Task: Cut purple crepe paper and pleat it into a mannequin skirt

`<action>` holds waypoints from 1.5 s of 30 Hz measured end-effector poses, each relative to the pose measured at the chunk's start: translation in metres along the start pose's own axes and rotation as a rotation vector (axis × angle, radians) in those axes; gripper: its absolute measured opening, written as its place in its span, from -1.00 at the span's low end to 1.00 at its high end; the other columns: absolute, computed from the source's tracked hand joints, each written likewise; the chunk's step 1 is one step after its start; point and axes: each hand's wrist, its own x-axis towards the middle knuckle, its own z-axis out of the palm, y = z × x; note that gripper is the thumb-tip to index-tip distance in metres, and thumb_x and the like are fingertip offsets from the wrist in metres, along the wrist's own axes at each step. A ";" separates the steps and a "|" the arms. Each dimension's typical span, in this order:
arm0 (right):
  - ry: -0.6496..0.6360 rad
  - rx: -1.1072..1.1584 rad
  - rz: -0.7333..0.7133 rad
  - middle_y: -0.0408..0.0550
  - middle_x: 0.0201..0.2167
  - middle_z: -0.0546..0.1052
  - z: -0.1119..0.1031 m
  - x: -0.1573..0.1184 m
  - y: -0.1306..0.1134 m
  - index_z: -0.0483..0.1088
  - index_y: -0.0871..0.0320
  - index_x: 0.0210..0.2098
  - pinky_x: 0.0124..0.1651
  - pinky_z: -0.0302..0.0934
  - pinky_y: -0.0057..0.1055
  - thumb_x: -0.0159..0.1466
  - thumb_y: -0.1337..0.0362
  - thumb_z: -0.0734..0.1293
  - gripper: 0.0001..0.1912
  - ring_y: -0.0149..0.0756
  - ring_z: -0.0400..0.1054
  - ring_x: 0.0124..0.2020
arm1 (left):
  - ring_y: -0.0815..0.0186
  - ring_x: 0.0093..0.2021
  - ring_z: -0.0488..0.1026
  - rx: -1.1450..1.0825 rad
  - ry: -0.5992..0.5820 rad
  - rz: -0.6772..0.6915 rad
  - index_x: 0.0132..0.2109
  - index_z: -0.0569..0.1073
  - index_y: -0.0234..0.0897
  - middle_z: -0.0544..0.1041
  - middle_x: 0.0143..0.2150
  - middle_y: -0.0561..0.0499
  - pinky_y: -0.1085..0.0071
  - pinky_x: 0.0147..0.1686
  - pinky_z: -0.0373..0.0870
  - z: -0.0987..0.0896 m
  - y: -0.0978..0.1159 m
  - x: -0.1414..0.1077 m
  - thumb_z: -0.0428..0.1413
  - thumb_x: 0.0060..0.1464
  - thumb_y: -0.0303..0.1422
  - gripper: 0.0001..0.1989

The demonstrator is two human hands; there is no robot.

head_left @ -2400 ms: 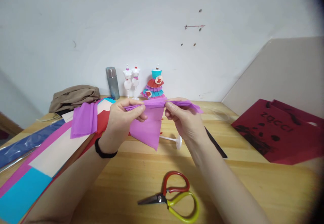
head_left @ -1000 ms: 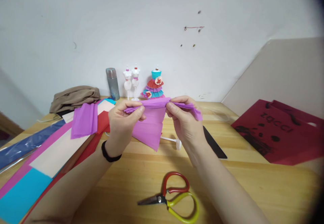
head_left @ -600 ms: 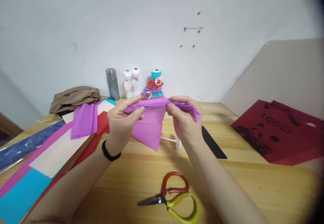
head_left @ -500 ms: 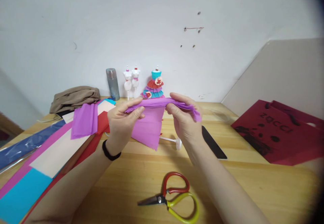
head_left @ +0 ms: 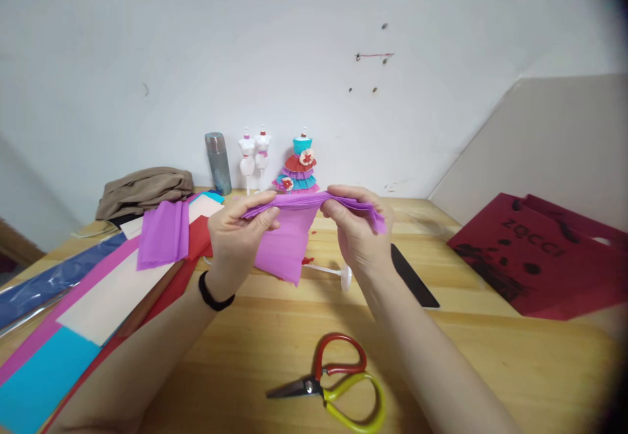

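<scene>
A folded strip of purple crepe paper (head_left: 299,203) is stretched level above the table, with one loose flap hanging down from its middle. My left hand (head_left: 240,228) pinches its left part between thumb and fingers. Farther right, my right hand (head_left: 360,228) grips the other part, and the strip's end sticks out past the thumb. Behind the flap lies a white doll stand (head_left: 345,278), partly hidden, with a bit of red near it. Scissors (head_left: 318,387) with one red and one yellow handle rest on the table below my hands, their blades closed.
Crepe paper sheets (head_left: 115,290) in several colours cover the left side, near a brown cloth (head_left: 144,192). By the wall stand a flask (head_left: 218,164), two white mannequins (head_left: 254,152) and a ruffled dress mannequin (head_left: 300,165). Rightward lie a black phone (head_left: 415,280) and a red bag (head_left: 534,260).
The hanging flap of purple paper has swung slightly left and up, showing more of the white stand. My right fingers have lowered a little. Both hands still hold the strip.
</scene>
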 end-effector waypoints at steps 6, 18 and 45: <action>-0.028 -0.042 -0.060 -0.13 -0.32 0.63 0.000 0.001 0.002 0.60 -0.01 -0.27 -0.09 0.40 -0.18 0.06 0.27 0.54 -0.79 -0.24 0.52 -0.28 | 0.41 -0.56 0.54 0.024 0.016 -0.006 -0.27 0.64 -0.27 0.63 -0.48 0.06 0.52 -0.48 0.56 0.000 -0.001 0.001 0.30 -0.10 -0.46 -0.84; -0.017 -0.132 -0.180 -0.15 -0.36 0.63 -0.001 0.000 0.000 0.59 0.00 -0.35 -0.19 0.39 -0.29 0.10 0.31 0.52 -0.89 -0.28 0.51 -0.31 | 0.40 -0.53 0.56 0.053 0.003 0.089 -0.33 0.63 -0.26 0.62 -0.44 0.07 0.52 -0.47 0.56 -0.002 0.002 0.001 0.29 -0.09 -0.47 -0.90; -0.028 -0.104 -0.117 -0.15 -0.36 0.60 0.000 0.001 0.000 0.54 0.06 -0.38 -0.20 0.34 -0.34 0.12 0.30 0.50 -0.93 -0.35 0.46 -0.34 | 0.38 -0.46 0.54 0.268 -0.120 0.229 -0.43 0.58 -0.23 0.60 -0.48 0.08 0.51 -0.43 0.48 -0.017 0.004 0.014 0.28 -0.05 -0.48 -0.94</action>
